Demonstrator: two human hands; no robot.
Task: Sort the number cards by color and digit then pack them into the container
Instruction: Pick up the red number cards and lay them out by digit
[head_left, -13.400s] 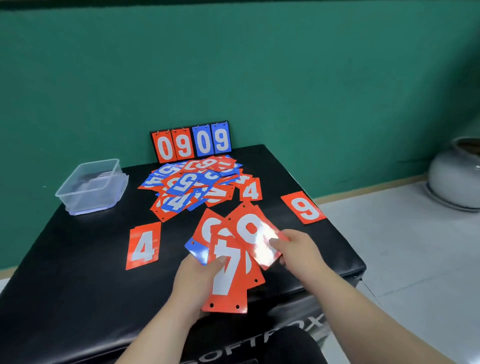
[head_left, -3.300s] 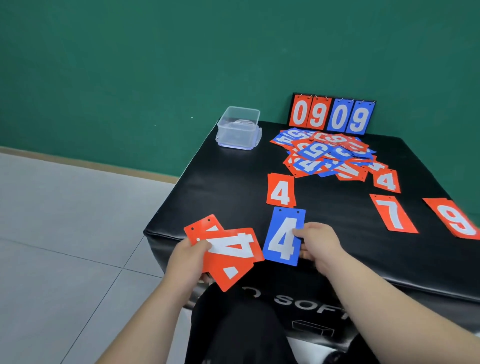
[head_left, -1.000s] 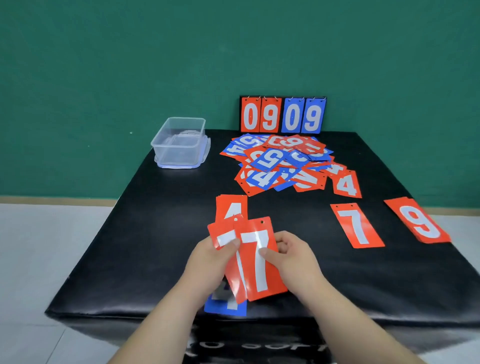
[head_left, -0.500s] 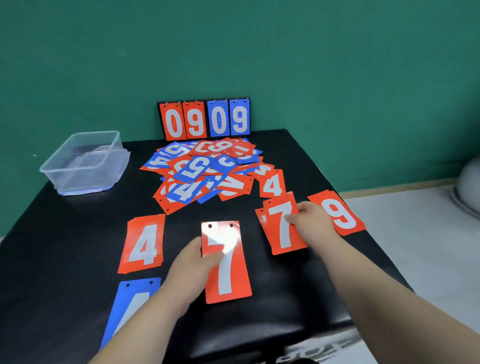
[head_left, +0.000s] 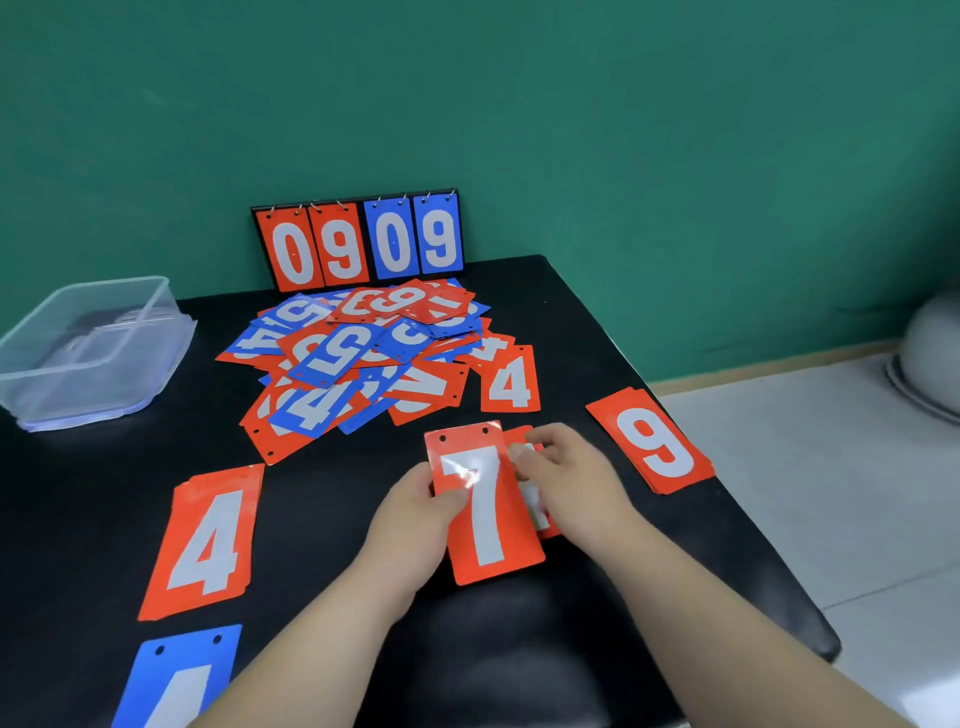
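My left hand (head_left: 415, 512) pinches a red 7 card (head_left: 485, 525) by its left edge, just above the black table. My right hand (head_left: 566, 480) rests with curled fingers on the red 7 pile (head_left: 540, 512) that lies partly under that card. A red 4 pile (head_left: 208, 540) lies at the left, and a blue 4 card (head_left: 176, 680) near the front edge. A red 9 pile (head_left: 654, 441) lies at the right. A mixed heap of red and blue cards (head_left: 363, 358) covers the middle back. The clear plastic container (head_left: 88, 348) stands at the far left.
A flip scoreboard (head_left: 358, 241) showing 0909 leans against the green wall behind the heap. A single red 4 card (head_left: 509, 382) lies at the heap's right side. The table's right edge (head_left: 753, 530) drops to a tiled floor with a grey pot (head_left: 930, 353).
My left hand has carried its red 7 card rightward over the 7 pile. My right hand has stayed at that pile, its fingers now against the arriving card.
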